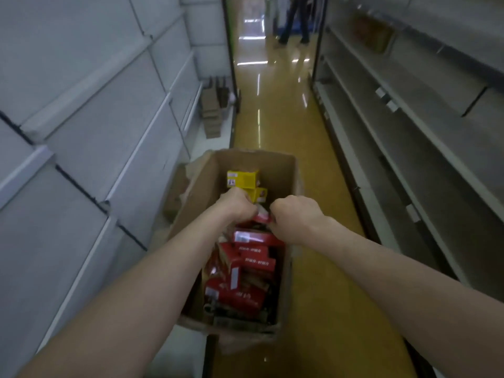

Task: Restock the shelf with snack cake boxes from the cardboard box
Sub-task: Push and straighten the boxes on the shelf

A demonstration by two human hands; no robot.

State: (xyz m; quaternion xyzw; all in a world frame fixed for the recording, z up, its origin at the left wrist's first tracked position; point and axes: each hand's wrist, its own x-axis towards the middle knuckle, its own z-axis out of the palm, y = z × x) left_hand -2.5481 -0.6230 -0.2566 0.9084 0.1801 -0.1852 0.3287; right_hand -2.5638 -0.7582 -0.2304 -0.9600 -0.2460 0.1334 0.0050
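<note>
Two hands meet over one red snack cake box [262,217] inside the open cardboard box [253,159]: the left hand [236,203] and right hand [296,214] both have fingers curled down around it, one at each end, so each is closed on the same item; how deep the fingers reach is hidden by the knuckles. Risk, judged from this hold: the box is pinched only by its ends, and a lift with uneven pull could tilt it, crush a thin carton wall, or snag it on neighbours packed directly beneath and toward the wrists. Just below the grip lie more red boxes [249,268], jumbled at mixed angles; just beyond the fingertips sit yellow boxes [242,179] against the far wall of the carton. Outward from the grip, the carton rests on the yellow aisle floor [313,241] between a pale left shelf [90,148] and a grey right shelf [409,137], both well apart from the hands. Farther off, a person's legs [296,20] stand at the aisle end.
</note>
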